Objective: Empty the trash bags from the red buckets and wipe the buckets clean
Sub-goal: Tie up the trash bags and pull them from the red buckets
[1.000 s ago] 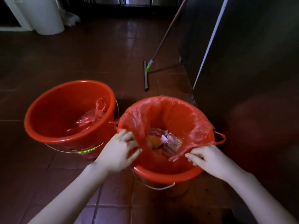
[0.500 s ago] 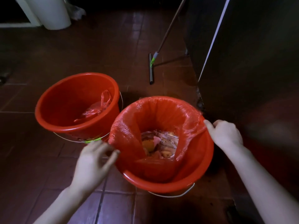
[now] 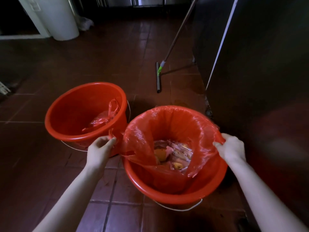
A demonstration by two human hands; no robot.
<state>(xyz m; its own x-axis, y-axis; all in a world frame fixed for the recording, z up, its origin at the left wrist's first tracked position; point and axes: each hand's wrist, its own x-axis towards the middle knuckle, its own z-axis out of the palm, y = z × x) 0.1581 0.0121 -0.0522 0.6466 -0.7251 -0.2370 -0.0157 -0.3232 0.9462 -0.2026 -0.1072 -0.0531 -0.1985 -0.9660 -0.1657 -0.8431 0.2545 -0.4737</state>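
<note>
Two red buckets stood on the brown tile floor [image 3: 66, 64]. The near bucket [image 3: 175, 196] sat at about 5 o'clock in the view. The far bucket [image 3: 70, 131] was at about 10 o'clock from it, close by its side. I could not tell if they touched.

A red trash bag [image 3: 167, 124] lined the near bucket. The bag's far edge went over the rim from 10 o'clock round to 2 o'clock. Its near edge hung loose inside the bucket. Some trash [image 3: 173, 153] lay at the bottom of the bag.

The left hand [image 3: 100, 148] had curled fingers and pinched the bag's loop at the bucket's 9 o'clock side. The right hand [image 3: 232, 148] was closed tight on the bag's edge at 3 o'clock.

A small tied red bag [image 3: 103, 118] lay in the bottom of the far bucket.

A floor wiper [image 3: 158, 77] with a long stick rested at 12 o'clock. A dark metal cabinet [image 3: 267, 64] stood at 2 o'clock. A white bin [image 3: 61, 17] stood far off at 11 o'clock.
</note>
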